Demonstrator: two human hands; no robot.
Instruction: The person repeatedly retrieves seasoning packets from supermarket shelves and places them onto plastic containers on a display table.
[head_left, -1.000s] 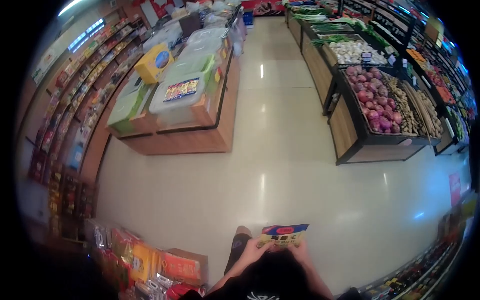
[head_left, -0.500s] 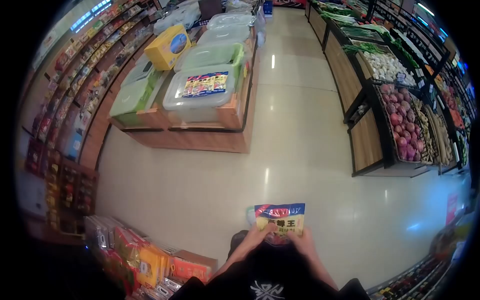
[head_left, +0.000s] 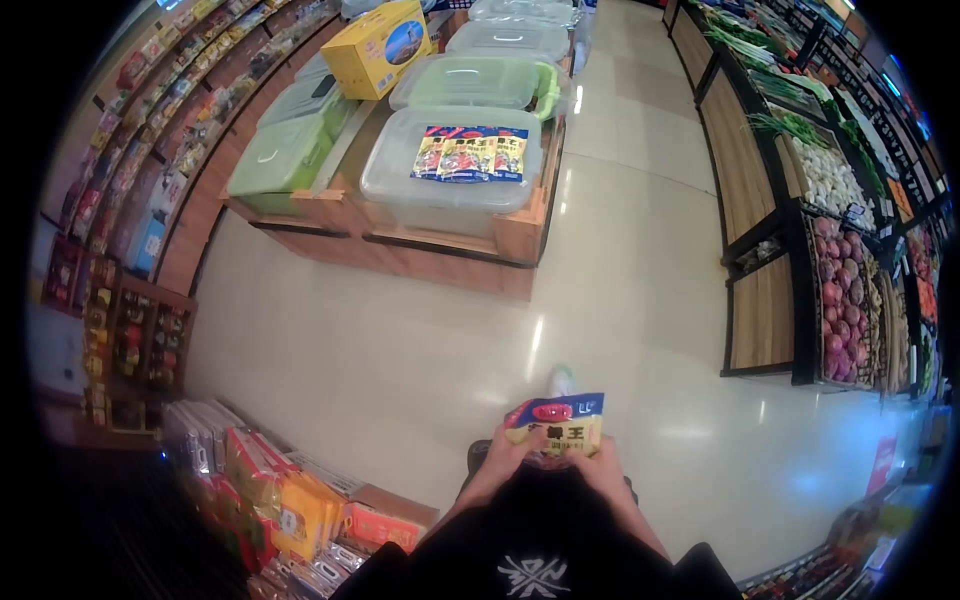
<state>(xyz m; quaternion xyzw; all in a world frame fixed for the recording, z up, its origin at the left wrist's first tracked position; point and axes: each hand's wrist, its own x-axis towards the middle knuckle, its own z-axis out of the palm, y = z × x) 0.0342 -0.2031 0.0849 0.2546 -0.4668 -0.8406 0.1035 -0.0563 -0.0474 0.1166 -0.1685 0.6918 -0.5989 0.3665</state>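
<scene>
A seasoning packet (head_left: 560,420) with a blue top band and a yellow printed front is held upright before my body. My left hand (head_left: 512,447) grips its left side, thumb across the front. On the lower right side, my right hand (head_left: 596,461) pinches the same packet. The packet's lower part is partly hidden by my hands and dark clothing. Further ahead, several similar blue-and-yellow packets (head_left: 470,154) lie in a row on the lid of a clear plastic bin (head_left: 385,185).
A wooden display stand (head_left: 450,262) carries lidded bins and a yellow box (head_left: 375,50). Packaged goods (head_left: 300,515) stand close at lower left. Red onions (head_left: 842,300) and garlic (head_left: 830,175) fill the right-hand rack. Shelves line the left; an aisle floor (head_left: 640,270) runs between.
The view has shifted, so the bin stand sits further right and higher. The packet's top edge now tilts, and a shoe shows beyond it. Both hands keep their hold.
</scene>
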